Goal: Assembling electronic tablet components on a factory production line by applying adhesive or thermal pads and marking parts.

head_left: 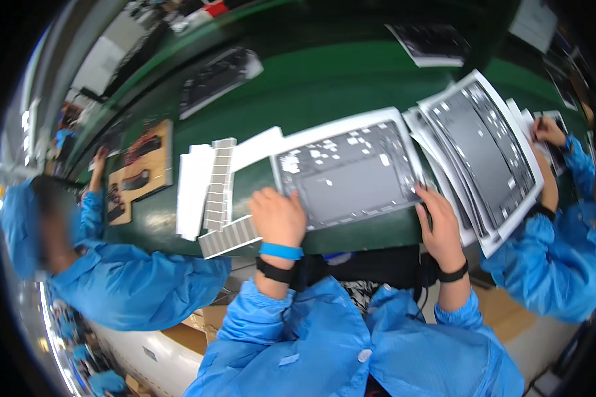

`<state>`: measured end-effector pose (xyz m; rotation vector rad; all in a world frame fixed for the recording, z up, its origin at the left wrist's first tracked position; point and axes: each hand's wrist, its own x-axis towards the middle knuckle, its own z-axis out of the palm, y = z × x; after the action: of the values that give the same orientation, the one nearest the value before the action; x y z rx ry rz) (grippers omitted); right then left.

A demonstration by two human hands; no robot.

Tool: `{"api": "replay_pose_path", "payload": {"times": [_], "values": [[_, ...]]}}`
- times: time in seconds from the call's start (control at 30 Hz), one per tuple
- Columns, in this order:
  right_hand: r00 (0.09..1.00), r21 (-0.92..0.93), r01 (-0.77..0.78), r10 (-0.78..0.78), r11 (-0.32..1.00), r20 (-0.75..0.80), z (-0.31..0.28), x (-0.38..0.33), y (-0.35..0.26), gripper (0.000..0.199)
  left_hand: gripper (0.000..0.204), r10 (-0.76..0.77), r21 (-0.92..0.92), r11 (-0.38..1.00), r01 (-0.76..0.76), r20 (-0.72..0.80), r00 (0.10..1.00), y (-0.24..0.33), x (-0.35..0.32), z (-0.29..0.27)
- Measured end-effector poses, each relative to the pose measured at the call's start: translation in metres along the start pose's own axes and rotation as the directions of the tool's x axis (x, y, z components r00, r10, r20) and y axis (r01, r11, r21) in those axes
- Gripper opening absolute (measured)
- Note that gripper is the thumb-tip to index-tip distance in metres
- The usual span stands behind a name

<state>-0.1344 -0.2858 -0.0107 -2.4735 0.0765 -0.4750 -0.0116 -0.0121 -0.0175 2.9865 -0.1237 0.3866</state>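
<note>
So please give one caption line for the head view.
Both hands, left hand and right hand, hold a grey panel on a green table.

Two bare hands reached forward from the lower edge of the view, both forearms covered by loose bright blue sleeves pushed back just short of the wrists. The left hand lay palm down, its back facing up, with the fingers curled under into a loose fist and the knuckles pointing away from the body. Its wrist wore two bands side by side, a light blue one nearer the hand and a black one behind it. The right hand also faced palm down, fingers stretched forward and slightly spread, the thumb tucked toward the inner side. A single black band circled that wrist. The two hands were held well apart, roughly level with each other.
</note>
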Motion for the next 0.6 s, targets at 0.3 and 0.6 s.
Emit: {"api": "replay_pose_path", "payload": {"times": [0.3,0.6], "values": [[0.997,0.031,-0.069,0.069,0.997,-0.029,0.023,0.004,-0.012,0.035,0.022,-0.163,-0.607,0.784,0.131,0.003,0.987,0.005,0.048,-0.039],[0.994,-0.013,0.058,-0.059,0.998,-0.092,0.036,0.009,-0.021,0.031,0.028,-0.02,-0.634,0.764,-0.118,-0.206,0.978,-0.026,0.315,0.06]]}}
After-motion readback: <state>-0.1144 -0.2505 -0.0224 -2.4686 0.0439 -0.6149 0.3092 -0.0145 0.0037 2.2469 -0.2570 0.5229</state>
